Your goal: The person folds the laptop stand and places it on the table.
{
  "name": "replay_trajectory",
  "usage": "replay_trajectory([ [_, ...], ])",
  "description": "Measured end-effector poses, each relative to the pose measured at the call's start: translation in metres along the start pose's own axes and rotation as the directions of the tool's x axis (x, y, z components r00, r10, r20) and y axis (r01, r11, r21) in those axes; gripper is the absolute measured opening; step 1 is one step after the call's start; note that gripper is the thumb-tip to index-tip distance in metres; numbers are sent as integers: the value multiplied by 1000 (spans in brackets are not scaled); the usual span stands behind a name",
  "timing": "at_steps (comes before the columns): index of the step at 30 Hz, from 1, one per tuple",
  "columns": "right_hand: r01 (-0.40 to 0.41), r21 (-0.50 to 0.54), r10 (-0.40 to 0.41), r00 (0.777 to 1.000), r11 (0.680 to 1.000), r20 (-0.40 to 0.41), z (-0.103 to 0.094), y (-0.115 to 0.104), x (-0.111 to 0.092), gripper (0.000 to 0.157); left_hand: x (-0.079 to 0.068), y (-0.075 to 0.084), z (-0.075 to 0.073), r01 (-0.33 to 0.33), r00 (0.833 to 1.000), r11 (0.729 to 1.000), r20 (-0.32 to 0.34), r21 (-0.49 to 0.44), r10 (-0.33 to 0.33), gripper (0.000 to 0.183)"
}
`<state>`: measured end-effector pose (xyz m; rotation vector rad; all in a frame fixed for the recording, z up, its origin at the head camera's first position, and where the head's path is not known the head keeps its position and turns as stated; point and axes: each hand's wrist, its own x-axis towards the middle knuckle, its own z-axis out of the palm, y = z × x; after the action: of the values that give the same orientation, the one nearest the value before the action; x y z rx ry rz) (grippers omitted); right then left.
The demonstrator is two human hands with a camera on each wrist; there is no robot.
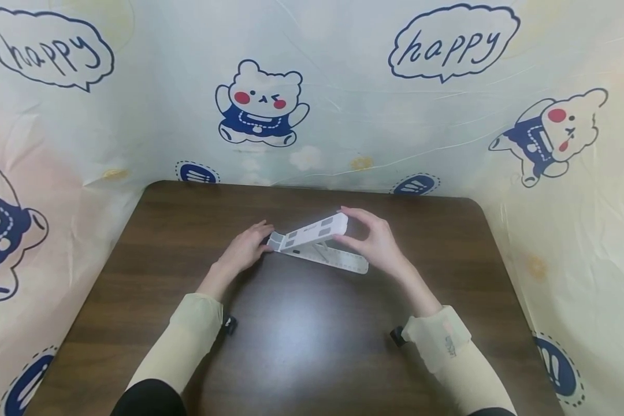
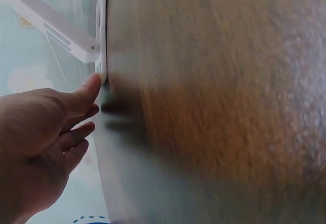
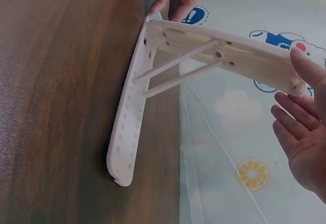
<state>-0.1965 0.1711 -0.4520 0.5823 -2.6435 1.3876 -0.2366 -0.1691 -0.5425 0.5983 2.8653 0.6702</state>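
Observation:
A white folding stand (image 1: pixel 312 232) with grey pads on its upper plate stands near the far part of the table, opened to a wedge. Its long perforated base (image 3: pixel 125 132) lies along the tabletop, and slim struts (image 3: pixel 175 61) prop the raised plate. My left hand (image 1: pixel 244 248) pinches the hinged end, the thumb at the tip of the base in the left wrist view. At the raised end, my right hand (image 1: pixel 382 245) holds the plate between thumb and fingers, thumb on one face and fingertips (image 3: pixel 290 112) by the other.
The brown wooden table (image 1: pixel 301 346) has rounded far corners. Behind it and at both sides hangs a pale printed sheet (image 1: pixel 343 115) with cartoon bears and lettering. Small black devices (image 1: pixel 230 325) sit at both wrists, by the light sleeves.

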Motion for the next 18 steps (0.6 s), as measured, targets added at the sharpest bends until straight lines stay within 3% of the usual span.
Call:
replay_trajectory([
  [5,-8,25,8,1000,1000,-7,3,2,-3,62,-5,2,4,24,999,999,-45,31,-23,55],
  [7,-8,30,8,1000,1000,-7,3,4,-4,62,-3,-8,17,35,997,998,-74,51,-32,56],
  [12,-3,37,3,1000,999,-24,3,5,-6,62,-7,3,21,62,994,996,-96,71,-55,54],
  [14,-1,42,2,1000,999,-27,3,4,-7,61,-13,20,12,76,993,995,-92,71,-70,53],
  [18,-10,51,11,1000,999,-22,3,2,-9,61,-13,24,12,88,993,991,-83,98,-80,53],
])
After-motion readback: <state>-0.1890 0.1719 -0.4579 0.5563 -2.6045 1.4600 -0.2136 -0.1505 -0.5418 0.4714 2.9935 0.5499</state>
